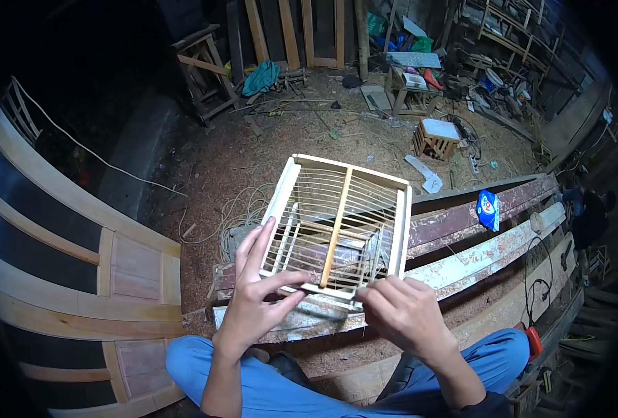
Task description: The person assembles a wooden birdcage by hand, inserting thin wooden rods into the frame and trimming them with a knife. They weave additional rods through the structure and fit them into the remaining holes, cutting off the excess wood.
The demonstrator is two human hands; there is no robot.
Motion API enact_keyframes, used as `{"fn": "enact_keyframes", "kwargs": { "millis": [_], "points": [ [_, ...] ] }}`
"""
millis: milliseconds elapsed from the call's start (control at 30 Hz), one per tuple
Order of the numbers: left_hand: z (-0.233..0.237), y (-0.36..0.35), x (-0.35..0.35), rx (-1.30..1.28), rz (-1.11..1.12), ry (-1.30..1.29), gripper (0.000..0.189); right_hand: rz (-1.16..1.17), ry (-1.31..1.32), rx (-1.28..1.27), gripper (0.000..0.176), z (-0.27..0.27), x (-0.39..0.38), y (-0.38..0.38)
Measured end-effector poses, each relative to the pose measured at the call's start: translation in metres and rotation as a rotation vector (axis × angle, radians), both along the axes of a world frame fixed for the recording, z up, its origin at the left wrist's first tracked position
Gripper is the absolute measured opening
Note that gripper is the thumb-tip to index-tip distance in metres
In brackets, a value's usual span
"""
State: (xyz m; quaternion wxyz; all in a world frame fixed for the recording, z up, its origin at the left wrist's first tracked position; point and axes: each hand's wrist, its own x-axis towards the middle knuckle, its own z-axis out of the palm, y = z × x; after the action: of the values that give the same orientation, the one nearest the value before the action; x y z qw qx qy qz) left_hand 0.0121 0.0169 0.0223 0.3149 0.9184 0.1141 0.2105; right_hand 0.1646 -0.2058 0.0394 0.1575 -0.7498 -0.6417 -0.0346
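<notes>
A small wooden cage (337, 226) with thin, closely spaced bars and a thicker middle slat is tilted in front of me, above the planks. My left hand (253, 299) is at its near left corner, two fingers laid along the left side frame. The thumb and forefinger of that hand pinch the near edge, close to the foot of the middle slat. At the near right corner, my right hand (410, 313) has its fingers curled together against the frame. Its fingertips are partly hidden, so any small piece between them cannot be made out.
Beneath the cage run long worn planks (455, 261), with a blue packet (488, 210) on them. Panelled wooden frames (138, 265) stand on the left. Beyond lie a slatted stool (438, 136), a small table (413, 80) and loose cord (239, 219) on the shaving-strewn ground.
</notes>
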Motion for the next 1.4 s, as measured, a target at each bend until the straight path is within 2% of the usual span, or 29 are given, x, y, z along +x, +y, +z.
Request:
{"fn": "enact_keyframes", "kwargs": {
  "millis": [67, 133, 367, 667, 767, 800, 867, 900, 933, 1033, 1067, 1133, 1167, 1200, 1267, 1333, 1400],
  "points": [
    [-0.001, 0.001, 0.007, 0.023, 0.041, -0.05, 0.039, -0.087, 0.049, 0.215, 0.031, -0.001, 0.008, 0.004],
    [0.001, -0.006, 0.015, 0.031, 0.056, -0.075, 0.044, -0.078, 0.042, 0.285, 0.039, -0.004, 0.018, 0.007],
    [-0.015, -0.002, 0.029, 0.189, 0.123, -0.141, 0.054, -0.064, 0.089, 0.346, 0.044, -0.016, 0.029, 0.014],
    [-0.011, -0.002, 0.048, 0.258, 0.175, -0.239, 0.05, -0.101, 0.013, 0.449, 0.058, -0.01, 0.039, 0.027],
    [0.003, -0.007, 0.042, 0.338, 0.243, -0.538, 0.048, -0.08, -0.075, 0.644, 0.053, 0.008, 0.036, 0.024],
    [0.004, -0.007, 0.038, 0.34, 0.289, -0.591, 0.054, -0.082, -0.124, 0.682, 0.05, 0.013, 0.033, 0.023],
    [0.007, -0.007, 0.032, 0.293, 0.365, -0.703, 0.068, -0.08, -0.154, 0.745, 0.048, 0.023, 0.029, 0.019],
    [0.01, -0.007, 0.031, 0.225, 0.321, -0.735, 0.08, -0.064, -0.124, 0.814, 0.045, 0.025, 0.03, 0.022],
    [0.01, -0.006, 0.028, 0.232, 0.321, -0.738, 0.08, -0.05, -0.085, 0.859, 0.039, 0.028, 0.03, 0.023],
    [0.015, -0.006, 0.016, -0.366, 0.296, -0.469, 0.096, -0.053, -0.052, 0.891, 0.032, 0.029, 0.035, 0.025],
    [0.019, -0.006, 0.01, -0.415, 0.265, -0.38, 0.087, -0.066, -0.043, 0.869, 0.036, 0.033, 0.037, 0.021],
    [-0.004, 0.002, 0.004, -0.124, 0.281, -0.288, 0.076, -0.076, -0.016, 0.9, 0.039, 0.036, 0.043, 0.016],
    [-0.018, 0.01, 0.0, 0.134, 0.267, -0.202, 0.073, -0.082, -0.019, 0.88, 0.038, 0.038, 0.045, 0.012],
    [-0.021, -0.001, 0.0, -0.17, 0.243, -0.166, 0.072, -0.105, -0.008, 0.884, 0.031, 0.037, 0.045, 0.009],
    [-0.039, -0.005, 0.01, -0.248, 0.161, -0.315, 0.072, -0.132, -0.054, 0.893, 0.025, 0.041, 0.047, 0.003],
    [-0.037, -0.011, 0.017, -0.319, 0.159, -0.281, 0.075, -0.15, -0.053, 0.884, 0.022, 0.041, 0.049, -0.004],
    [-0.032, -0.02, 0.032, -0.351, 0.098, -0.525, 0.078, -0.215, -0.116, 0.878, 0.023, 0.044, 0.054, -0.012]
  ]
}}
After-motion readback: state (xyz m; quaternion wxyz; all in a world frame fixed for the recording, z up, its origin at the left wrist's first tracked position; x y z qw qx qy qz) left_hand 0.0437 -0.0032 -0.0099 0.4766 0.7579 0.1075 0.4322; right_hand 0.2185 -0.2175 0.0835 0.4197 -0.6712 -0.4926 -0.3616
